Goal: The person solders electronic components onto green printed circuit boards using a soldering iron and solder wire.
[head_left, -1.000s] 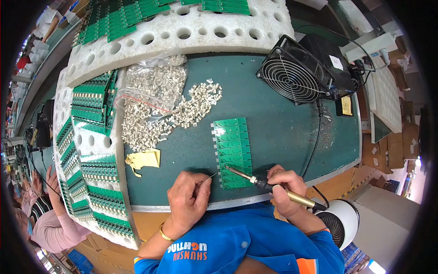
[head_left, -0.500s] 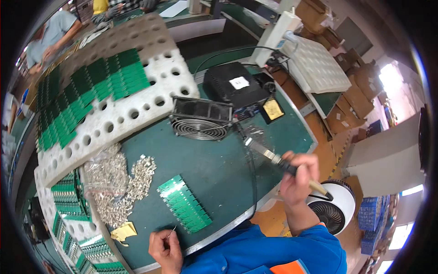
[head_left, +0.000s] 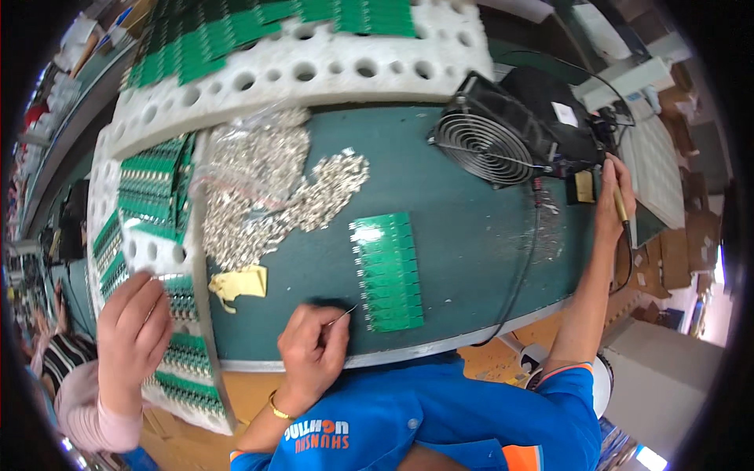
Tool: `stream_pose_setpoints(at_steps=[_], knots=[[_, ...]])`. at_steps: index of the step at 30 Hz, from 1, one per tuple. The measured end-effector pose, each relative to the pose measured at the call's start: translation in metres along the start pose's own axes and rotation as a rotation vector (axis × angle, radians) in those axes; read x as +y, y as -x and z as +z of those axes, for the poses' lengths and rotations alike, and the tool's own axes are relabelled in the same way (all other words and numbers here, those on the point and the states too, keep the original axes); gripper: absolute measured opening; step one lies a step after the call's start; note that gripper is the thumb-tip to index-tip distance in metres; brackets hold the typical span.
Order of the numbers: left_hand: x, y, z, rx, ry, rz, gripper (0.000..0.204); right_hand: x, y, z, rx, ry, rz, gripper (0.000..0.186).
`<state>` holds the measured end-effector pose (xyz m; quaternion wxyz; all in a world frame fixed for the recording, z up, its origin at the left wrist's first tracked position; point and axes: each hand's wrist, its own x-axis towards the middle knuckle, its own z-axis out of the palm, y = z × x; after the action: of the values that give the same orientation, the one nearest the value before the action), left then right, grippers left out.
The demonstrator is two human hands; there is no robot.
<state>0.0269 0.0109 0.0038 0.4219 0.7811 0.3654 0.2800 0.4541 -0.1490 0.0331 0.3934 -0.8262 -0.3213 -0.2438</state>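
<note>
The iron (head_left: 620, 206) in the right hand (head_left: 609, 200) is mostly covered by the fingers, and its tip is lost against the dark stand (head_left: 583, 187). The wire (head_left: 342, 316) pinched by the left hand (head_left: 312, 348) is too thin to tell apart from solder or a lead. The boards (head_left: 271, 17) at the top are cut off by the picture's edge.

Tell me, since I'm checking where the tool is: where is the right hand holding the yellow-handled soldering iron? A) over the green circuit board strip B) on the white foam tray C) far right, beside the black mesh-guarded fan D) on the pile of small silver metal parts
C: the right hand holds the yellow-handled soldering iron at the far right beside the black mesh-guarded fan, well away from the green circuit board strip.
</note>
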Motion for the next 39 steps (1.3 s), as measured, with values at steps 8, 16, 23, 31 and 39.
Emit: stream_pose_setpoints(at_steps=[8,16,23,31,39], knots=[[-0.004,0.002,-0.006,-0.014,-0.011,-0.011,0.008,-0.053,0.028,-0.017,0.318,-0.280,-0.063,0.026],[-0.002,-0.012,-0.007,-0.021,0.040,-0.052,0.007,-0.136,0.099,-0.016,-0.283,-0.856,-0.196,0.013],[0.000,-0.027,-0.004,-0.031,0.068,-0.076,0.006,-0.167,0.121,0.020,-0.747,-0.975,0.066,0.017],[-0.003,-0.032,0.000,-0.059,0.027,-0.085,0.007,-0.167,0.107,0.037,-0.905,-0.931,-0.088,0.022],[-0.008,-0.033,0.002,-0.046,0.006,-0.035,0.009,-0.168,0.092,0.043,-1.011,-0.899,-0.139,0.023]])
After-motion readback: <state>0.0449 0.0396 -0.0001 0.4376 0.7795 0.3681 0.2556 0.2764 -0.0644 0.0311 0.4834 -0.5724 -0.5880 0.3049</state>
